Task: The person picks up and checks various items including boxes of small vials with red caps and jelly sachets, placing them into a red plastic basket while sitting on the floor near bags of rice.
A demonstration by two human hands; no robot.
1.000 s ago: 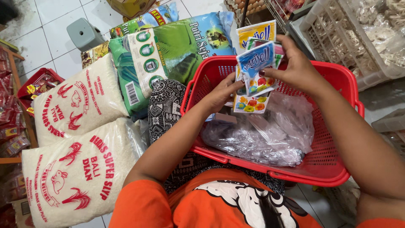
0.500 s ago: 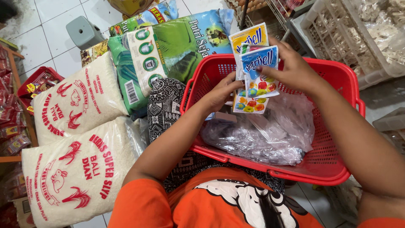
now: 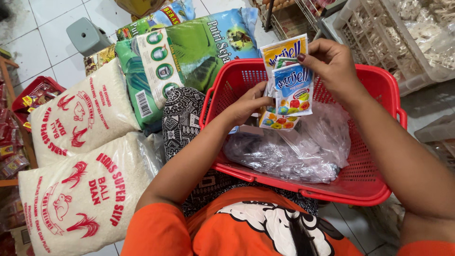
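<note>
Right hand (image 3: 332,64) raised over red plastic mesh basket (image 3: 379,85), fingers pinched on top edge of small blue-and-white fruit-print sachets (image 3: 293,90); orange-topped sachet (image 3: 283,50) fanned behind. Left hand (image 3: 246,105) just inside basket's near-left rim, fingers curled on lower sachets (image 3: 277,121) of same stack. Sachets held upright above crumpled clear plastic bags (image 3: 294,151) lying in basket. Left of basket: green plastic rice sack (image 3: 189,57), two white woven rice sacks with red print (image 3: 80,189). Grey plastic stool (image 3: 85,34) on white tiled floor (image 3: 42,52).
</note>
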